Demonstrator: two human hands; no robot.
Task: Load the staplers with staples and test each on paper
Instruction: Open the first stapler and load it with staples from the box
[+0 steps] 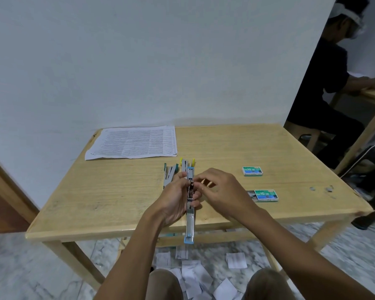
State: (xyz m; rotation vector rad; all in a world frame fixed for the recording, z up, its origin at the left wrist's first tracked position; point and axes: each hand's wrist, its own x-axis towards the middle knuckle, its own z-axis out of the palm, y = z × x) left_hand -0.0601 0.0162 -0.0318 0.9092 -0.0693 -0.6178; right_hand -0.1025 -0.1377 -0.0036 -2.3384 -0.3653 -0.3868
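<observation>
Rightward, closed staple box [252, 171], opened staple box [266, 195]; left hand [173, 200] grips stapler [190, 221].

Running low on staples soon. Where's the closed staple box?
In the head view, the closed staple box lies on the right side of the table, just beyond the opened box.

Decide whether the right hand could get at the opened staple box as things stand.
Probably yes: the opened staple box lies on the table just right of the right hand, nothing between them, though its fingers are busy at the blue stapler.
</observation>
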